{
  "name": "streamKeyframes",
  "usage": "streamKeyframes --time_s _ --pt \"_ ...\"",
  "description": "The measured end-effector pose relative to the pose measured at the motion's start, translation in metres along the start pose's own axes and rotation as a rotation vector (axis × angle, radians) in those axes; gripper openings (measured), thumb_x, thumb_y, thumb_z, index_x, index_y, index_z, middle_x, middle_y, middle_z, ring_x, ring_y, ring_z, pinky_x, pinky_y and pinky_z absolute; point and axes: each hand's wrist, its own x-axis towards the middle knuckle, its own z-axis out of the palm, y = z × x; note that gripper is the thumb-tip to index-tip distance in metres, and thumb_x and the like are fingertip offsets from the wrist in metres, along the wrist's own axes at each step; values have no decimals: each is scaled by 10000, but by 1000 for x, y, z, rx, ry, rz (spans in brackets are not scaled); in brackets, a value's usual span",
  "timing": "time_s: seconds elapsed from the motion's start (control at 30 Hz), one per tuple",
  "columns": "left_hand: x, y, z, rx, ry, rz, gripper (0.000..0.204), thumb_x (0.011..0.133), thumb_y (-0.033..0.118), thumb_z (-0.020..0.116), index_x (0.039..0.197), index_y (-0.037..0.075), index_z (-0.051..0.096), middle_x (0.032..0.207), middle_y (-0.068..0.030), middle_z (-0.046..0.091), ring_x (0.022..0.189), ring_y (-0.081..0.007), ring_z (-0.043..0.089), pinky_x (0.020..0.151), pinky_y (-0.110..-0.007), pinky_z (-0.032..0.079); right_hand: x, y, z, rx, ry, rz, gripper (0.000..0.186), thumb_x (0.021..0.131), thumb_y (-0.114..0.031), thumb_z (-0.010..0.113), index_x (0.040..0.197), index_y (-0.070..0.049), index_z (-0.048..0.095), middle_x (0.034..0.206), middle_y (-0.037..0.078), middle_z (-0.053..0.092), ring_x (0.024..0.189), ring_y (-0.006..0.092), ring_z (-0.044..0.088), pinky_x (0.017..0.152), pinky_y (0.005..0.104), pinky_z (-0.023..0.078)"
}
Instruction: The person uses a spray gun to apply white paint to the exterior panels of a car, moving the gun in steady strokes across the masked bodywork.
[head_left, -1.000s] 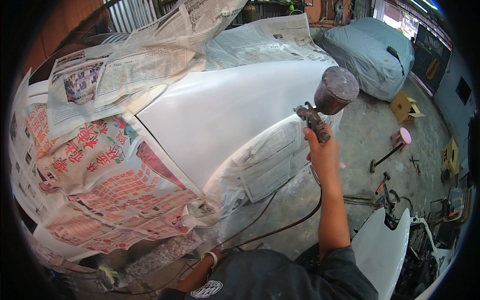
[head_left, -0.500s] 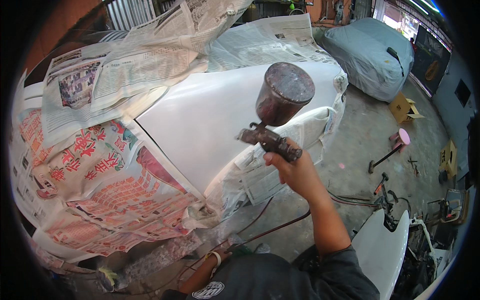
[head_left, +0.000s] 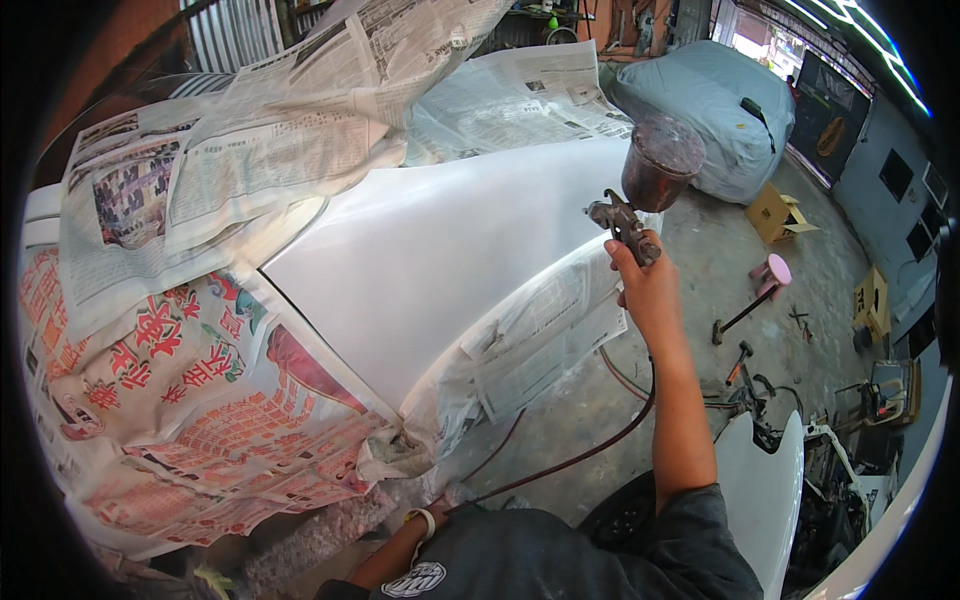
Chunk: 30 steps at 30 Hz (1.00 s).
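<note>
My right hand [head_left: 645,290] is wrapped round the grip of a spray gun [head_left: 622,228] with a dark, paint-crusted cup [head_left: 664,160] on top. The gun is held up over the far right end of a glossy white car fender [head_left: 430,250]. From below the grip a dark air hose [head_left: 560,462] curves down to my left hand [head_left: 436,512]. Low beside my body, that hand is closed on the hose, its fingers partly hidden. Newspaper sheets [head_left: 280,140] cover the car above the fender, and red-printed paper [head_left: 170,390] masks its left side.
More newspaper [head_left: 545,340] hangs along the wheel arch. Behind stands a car under a grey cover [head_left: 700,110]. On the right floor are a cardboard box [head_left: 775,215], a pink stool [head_left: 772,270], a long-handled hammer [head_left: 745,315] and a loose white panel [head_left: 762,490].
My right hand has carried the spray gun rightward and away from me along the fender, stretching the arm out. The hose has shifted with it. My left hand stays low, closed on the hose.
</note>
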Motion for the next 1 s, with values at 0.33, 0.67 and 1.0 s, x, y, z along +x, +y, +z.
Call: streamKeyframes --time_s 0.33,0.67,1.0 --pt "49 -40 23 -79 107 32 432 922 131 516 1341 151 618 1233 -220 669 1094 -364 650 980 -435 473 -26 -64 18 267 -578 -26 267 944 -297 697 977 -41 629 703 10 607 488 95 508 448 288 408" --pt "51 31 -6 -78 60 119 400 929 355 562 1201 85 678 1158 -230 691 1102 -384 652 942 -439 492 69 -78 -17 92 -544 -81 373 1007 -376 572 1150 -31 575 825 65 662 424 86 513 377 232 411" --pt "51 68 -8 -221 159 213 369 937 329 559 1209 105 670 1198 -207 682 1116 -393 640 952 -438 485 94 -133 28 374 -794 21 511 990 -476 565 1203 -14 517 905 108 667 527 92 512 416 284 494"
